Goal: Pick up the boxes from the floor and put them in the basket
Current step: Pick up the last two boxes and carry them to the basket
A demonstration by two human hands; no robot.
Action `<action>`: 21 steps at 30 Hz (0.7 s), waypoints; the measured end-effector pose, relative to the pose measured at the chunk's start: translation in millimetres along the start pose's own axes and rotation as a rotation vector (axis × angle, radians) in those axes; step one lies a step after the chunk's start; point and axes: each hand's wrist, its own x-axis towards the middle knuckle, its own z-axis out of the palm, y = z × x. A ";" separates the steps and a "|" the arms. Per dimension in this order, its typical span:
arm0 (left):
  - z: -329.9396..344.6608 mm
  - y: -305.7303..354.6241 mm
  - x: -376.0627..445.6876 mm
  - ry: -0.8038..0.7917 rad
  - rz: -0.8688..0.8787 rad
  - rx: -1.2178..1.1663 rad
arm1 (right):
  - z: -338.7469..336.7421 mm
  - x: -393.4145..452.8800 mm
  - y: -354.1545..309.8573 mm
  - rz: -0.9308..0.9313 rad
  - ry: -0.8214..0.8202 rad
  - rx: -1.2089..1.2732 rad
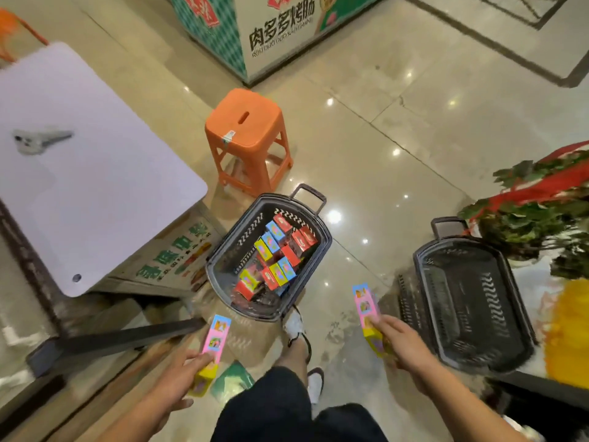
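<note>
- Left hand [188,366] grasps a row of boxes [212,347] end to end: pink ones toward the front, a yellow one at the wrist end. The row is off the floor, low, just short of the filled basket [271,253].
- Right hand [400,342] grips a second row of boxes [366,309] the same way, held between the filled basket and the empty basket [468,301].
- Risk: each row appears held near one end only. If the boxes are separate rather than joined, which I cannot tell, the far ones could sag and drop onto the glossy floor [382,138].
- Risk: two baskets in reach. The right row is about as near to the empty one, so it may end up in the wrong basket.
- Risk: the filled basket already holds a loose heap of red, blue and yellow boxes. A long row laid across it may ride on the rim and slide out.
- Risk: a green packet [234,379] lies by the person's foot [294,325]; a step forward could crush or kick it.
- Motion blur at the edges suggests head movement; aim may suffer.
</note>
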 end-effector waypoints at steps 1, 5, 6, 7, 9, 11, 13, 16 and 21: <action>3.0 9.8 9.3 0.011 -0.011 -0.025 | 3.7 16.4 -16.0 -0.001 -0.029 -0.024; 23.3 59.4 59.3 0.023 -0.078 -0.048 | 20.0 76.4 -70.9 -0.037 -0.108 -0.134; 31.8 74.1 72.5 0.013 -0.089 -0.037 | 24.1 96.8 -79.3 -0.047 -0.110 -0.156; 41.1 88.5 86.6 0.009 -0.076 -0.016 | 28.7 116.3 -88.7 -0.066 -0.106 -0.190; 59.0 119.1 113.3 -0.001 -0.032 0.018 | 39.9 158.7 -101.9 -0.105 -0.105 -0.274; 80.6 142.5 143.9 0.020 -0.023 0.028 | 54.1 197.3 -114.2 -0.123 -0.104 -0.355; 104.2 159.8 174.2 0.045 -0.028 0.027 | 72.8 236.0 -130.2 -0.145 -0.112 -0.452; 141.2 178.3 232.1 0.154 -0.007 0.035 | 106.9 303.8 -150.0 -0.250 -0.115 -0.633; 195.1 167.4 349.6 0.369 0.031 0.020 | 169.3 404.2 -150.7 -0.434 -0.129 -0.907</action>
